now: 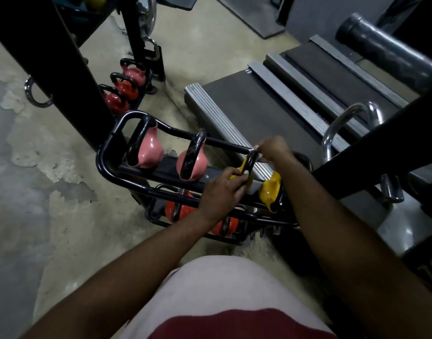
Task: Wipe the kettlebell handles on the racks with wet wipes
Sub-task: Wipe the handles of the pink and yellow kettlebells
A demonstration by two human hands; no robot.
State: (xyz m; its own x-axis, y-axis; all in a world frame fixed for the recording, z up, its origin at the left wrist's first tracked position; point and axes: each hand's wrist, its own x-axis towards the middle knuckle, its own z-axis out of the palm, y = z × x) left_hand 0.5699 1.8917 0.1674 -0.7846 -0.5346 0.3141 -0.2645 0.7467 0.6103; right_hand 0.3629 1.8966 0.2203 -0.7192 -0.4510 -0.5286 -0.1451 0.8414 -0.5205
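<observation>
Worn concrete floor (51,216) surrounds a black two-tier kettlebell rack (107,167) beside treadmills (259,111). On its top tier, right of two pink kettlebells (150,149), the left hand (222,189) grips a yellow kettlebell (244,167) low on its black handle (252,159), while the right hand (273,148) pinches a white wet wipe (255,149) against the handle's top.
</observation>
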